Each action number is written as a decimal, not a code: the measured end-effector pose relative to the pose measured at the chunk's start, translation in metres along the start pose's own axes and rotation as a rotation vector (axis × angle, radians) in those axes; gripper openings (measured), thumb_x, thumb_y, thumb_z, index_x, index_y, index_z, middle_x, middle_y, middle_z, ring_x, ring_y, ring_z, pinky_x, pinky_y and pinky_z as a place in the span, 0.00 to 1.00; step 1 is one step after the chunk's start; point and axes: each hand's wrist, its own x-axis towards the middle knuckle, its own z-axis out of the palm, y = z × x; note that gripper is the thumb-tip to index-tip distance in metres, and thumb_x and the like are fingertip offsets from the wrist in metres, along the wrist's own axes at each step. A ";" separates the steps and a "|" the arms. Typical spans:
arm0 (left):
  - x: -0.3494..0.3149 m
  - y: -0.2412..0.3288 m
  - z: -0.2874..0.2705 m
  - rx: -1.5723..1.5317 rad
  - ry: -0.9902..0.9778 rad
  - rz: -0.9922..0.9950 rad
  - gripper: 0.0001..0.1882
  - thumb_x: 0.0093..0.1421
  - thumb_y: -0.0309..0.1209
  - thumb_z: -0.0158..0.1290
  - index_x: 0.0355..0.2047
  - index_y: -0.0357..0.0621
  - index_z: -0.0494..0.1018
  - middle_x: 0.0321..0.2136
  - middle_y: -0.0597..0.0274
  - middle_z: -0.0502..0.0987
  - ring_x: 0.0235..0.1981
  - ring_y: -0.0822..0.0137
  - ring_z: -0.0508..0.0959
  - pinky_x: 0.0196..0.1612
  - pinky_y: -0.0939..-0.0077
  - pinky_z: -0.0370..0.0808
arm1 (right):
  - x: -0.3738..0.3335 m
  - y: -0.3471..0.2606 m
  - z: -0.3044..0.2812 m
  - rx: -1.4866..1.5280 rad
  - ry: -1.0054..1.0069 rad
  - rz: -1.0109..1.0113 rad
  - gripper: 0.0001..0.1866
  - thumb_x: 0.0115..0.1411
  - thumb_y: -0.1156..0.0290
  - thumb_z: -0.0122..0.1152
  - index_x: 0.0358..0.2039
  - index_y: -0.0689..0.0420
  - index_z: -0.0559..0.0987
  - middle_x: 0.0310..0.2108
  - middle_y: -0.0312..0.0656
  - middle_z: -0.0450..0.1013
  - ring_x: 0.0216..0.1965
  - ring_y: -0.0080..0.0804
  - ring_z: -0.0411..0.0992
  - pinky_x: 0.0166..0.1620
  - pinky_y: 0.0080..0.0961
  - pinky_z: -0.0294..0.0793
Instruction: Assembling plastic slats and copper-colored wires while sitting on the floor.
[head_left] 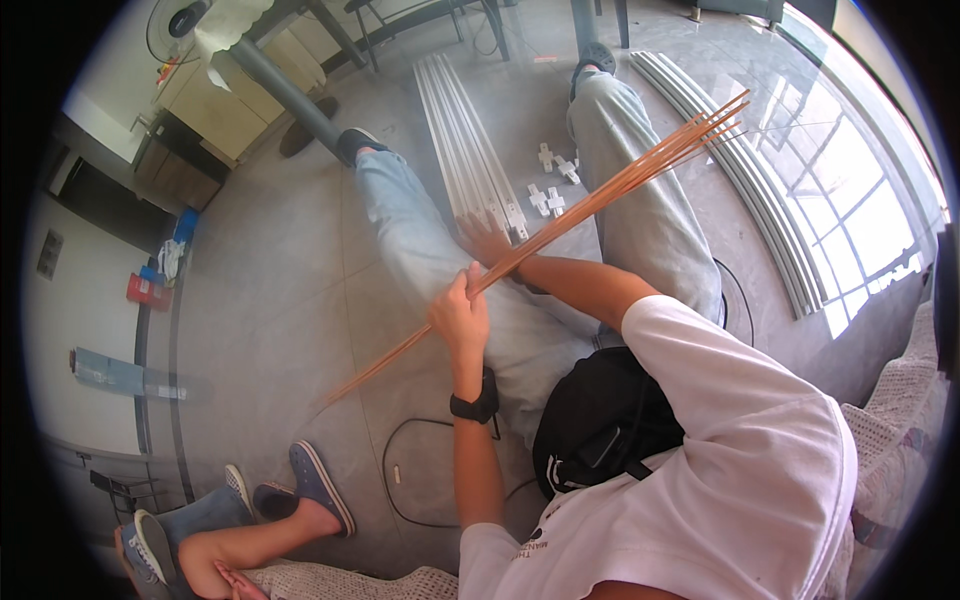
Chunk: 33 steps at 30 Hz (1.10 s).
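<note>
My left hand [460, 312], with a black band on its wrist, is closed around a bundle of long, thin copper-brown rods [610, 190]. The bundle lies aslant over my legs, its far right end fanned out and its thinner tail reaching down to the left. My right hand [485, 240] is just beyond the bundle, its forearm crossing beneath the rods. Motion blurs its fingers, which look spread with nothing held. Past that hand, several long white rails [462, 130] lie side by side on the floor between my legs. Small white connector pieces [546, 200] sit to their right.
More long rails [740, 180] lie on the floor outside my right leg. A black bag [605, 420] rests at my waist. Black cable [388, 470] loops over the floor. Another person's legs and blue shoe [322, 488] are at lower left. Table legs [290, 100] stand ahead.
</note>
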 end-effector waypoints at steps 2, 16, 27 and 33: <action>0.000 0.000 0.000 0.010 0.000 0.009 0.23 0.64 0.41 0.46 0.15 0.41 0.63 0.11 0.49 0.66 0.15 0.43 0.66 0.19 0.55 0.57 | 0.000 0.004 -0.006 0.092 0.102 0.040 0.27 0.60 0.56 0.45 0.60 0.49 0.64 0.65 0.49 0.50 0.67 0.50 0.45 0.64 0.59 0.38; 0.000 -0.001 -0.001 -0.003 -0.027 -0.027 0.23 0.64 0.42 0.46 0.15 0.41 0.64 0.11 0.49 0.66 0.15 0.44 0.66 0.20 0.56 0.58 | -0.024 0.060 -0.024 0.370 0.057 0.141 0.57 0.41 0.37 0.64 0.62 0.61 0.54 0.62 0.50 0.55 0.65 0.52 0.47 0.65 0.52 0.44; 0.001 0.000 0.000 -0.006 -0.027 -0.027 0.23 0.64 0.42 0.46 0.15 0.41 0.63 0.11 0.49 0.66 0.15 0.44 0.66 0.19 0.56 0.57 | -0.024 0.059 -0.018 0.311 0.129 0.131 0.57 0.39 0.38 0.67 0.59 0.66 0.56 0.58 0.53 0.59 0.63 0.52 0.52 0.64 0.52 0.47; 0.002 -0.002 0.003 0.000 -0.034 -0.037 0.24 0.64 0.42 0.46 0.15 0.42 0.63 0.11 0.49 0.66 0.16 0.43 0.66 0.19 0.55 0.57 | -0.020 0.060 -0.018 0.335 0.129 0.123 0.56 0.39 0.39 0.67 0.58 0.66 0.56 0.56 0.53 0.60 0.61 0.52 0.54 0.63 0.49 0.49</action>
